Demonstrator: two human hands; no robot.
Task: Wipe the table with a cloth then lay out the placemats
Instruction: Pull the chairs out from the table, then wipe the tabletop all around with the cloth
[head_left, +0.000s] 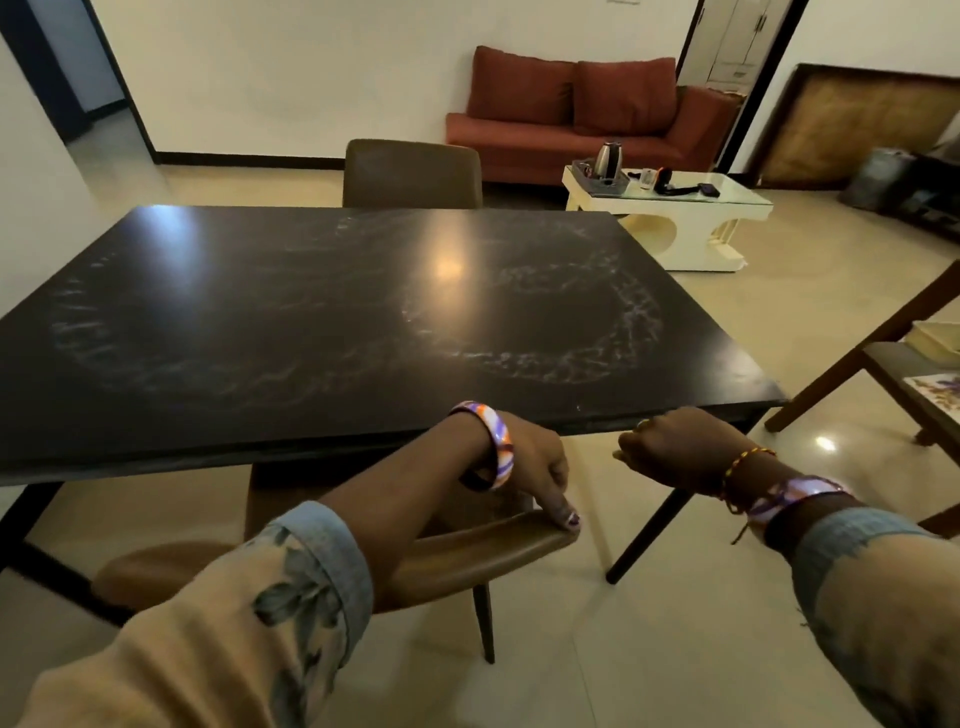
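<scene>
The black dining table (311, 322) fills the middle of the view, and its glossy top shows pale, curved wipe streaks (597, 343) on both halves. My left hand (535, 457) hangs just below the table's near edge, with its fingers closed over the top of a brown chair back (467, 556). My right hand (675, 452) is curled into a loose fist by the table's near right corner, with nothing visible in it. No cloth is in view. A patterned flat piece (935, 395), possibly a placemat, lies on a low wooden stand at the right edge.
A second brown chair (410, 171) stands at the table's far side. Beyond it are a red sofa (571, 114) and a white coffee table (675, 218) with a kettle. The wooden stand (893, 364) sits close on the right, across tiled floor.
</scene>
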